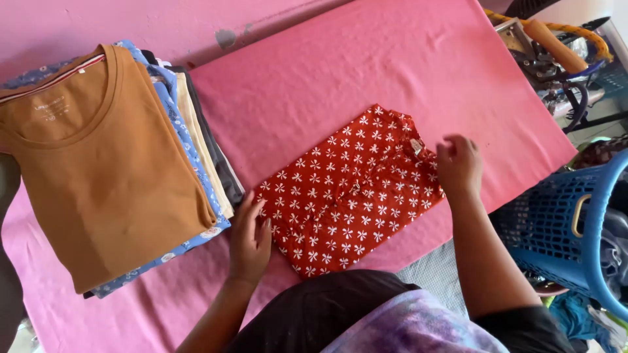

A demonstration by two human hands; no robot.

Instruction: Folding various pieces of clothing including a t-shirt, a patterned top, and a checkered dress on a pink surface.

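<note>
A folded red garment point(350, 189) with a white flower print lies on the pink cloth-covered table point(392, 72). My left hand point(250, 238) rests flat at the garment's left corner, fingers apart. At the garment's right edge, near the collar, my right hand point(459, 165) touches it with bent fingers. Whether it pinches the fabric I cannot tell. To the left lies a stack of folded clothes point(196, 137) topped by a brown T-shirt point(104, 163).
A blue plastic laundry basket point(575, 229) holding clothes stands at the right beside the table. Metal and wooden items point(556, 59) sit at the upper right past the table edge. The table's far half is bare pink cloth.
</note>
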